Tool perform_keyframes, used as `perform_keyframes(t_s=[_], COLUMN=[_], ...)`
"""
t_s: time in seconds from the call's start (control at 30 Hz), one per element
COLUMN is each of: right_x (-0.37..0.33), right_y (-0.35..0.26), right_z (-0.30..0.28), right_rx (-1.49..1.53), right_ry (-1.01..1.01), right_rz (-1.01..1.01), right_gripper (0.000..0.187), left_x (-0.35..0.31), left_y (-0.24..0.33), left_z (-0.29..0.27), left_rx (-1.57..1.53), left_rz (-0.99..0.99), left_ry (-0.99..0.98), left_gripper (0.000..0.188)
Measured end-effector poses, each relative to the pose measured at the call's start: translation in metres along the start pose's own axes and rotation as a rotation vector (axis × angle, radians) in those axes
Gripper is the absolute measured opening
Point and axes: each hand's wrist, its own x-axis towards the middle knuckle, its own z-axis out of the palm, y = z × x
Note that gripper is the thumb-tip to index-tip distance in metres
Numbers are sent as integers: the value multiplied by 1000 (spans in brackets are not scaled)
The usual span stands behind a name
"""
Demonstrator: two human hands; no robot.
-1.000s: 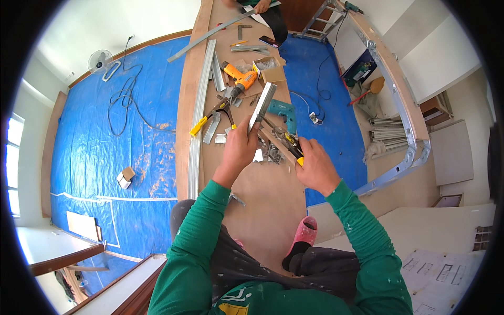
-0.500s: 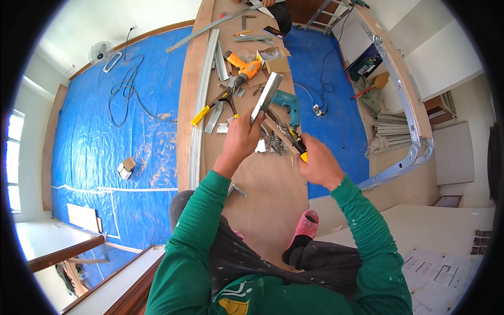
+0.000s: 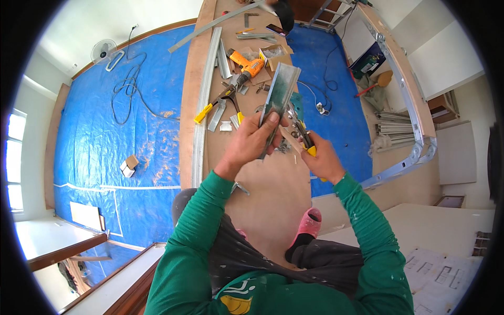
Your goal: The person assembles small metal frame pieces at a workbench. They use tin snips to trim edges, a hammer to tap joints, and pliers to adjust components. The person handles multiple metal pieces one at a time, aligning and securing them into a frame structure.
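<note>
My left hand [image 3: 253,137] grips a short galvanized metal channel [image 3: 283,84], thumb on its face, and holds it tilted upward above the board. In my right hand [image 3: 325,160] are tin snips [image 3: 312,150] with yellow-and-black handles. Their metal jaws are close beside the channel; whether they touch it I cannot tell. An orange drill [image 3: 250,66] lies beyond my left hand. Next to it is a second yellow-handled hand tool [image 3: 203,113]. The channel partly hides a teal power drill [image 3: 298,106].
Long metal profiles [image 3: 206,105] run along the wooden bench [image 3: 270,197]. An open cardboard box [image 3: 280,58] and a phone [image 3: 276,30] lie farther off. Blue sheeting [image 3: 121,157] covers the floor. A ladder [image 3: 401,86] lies at right. Another person sits at the far end.
My left hand has turned the metal channel so its broad face shows, and shifted slightly right and down. The snips in my right hand have moved a little right and tilted more upright.
</note>
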Motion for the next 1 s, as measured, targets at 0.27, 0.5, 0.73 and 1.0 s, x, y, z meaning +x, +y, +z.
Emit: perform_keyframes(t_s=[0.27, 0.5, 0.73, 1.0], right_x=[-1, -31, -57, -64], right_y=[50, 123, 158, 169], right_z=[16, 143, 203, 219], right_rx=[-62, -327, -685, -692], right_ry=[-251, -261, -89, 19], right_rz=[113, 247, 43, -59], right_gripper=[56, 67, 70, 75], left_x=[-7, -6, -7, -8], left_y=[-7, -10, -12, -15], left_z=[-18, -18, -19, -25], left_rx=[-308, -291, -362, -599], left_rz=[59, 78, 46, 12], left_ry=[7, -3, 2, -165], left_gripper=[46, 41, 38, 35])
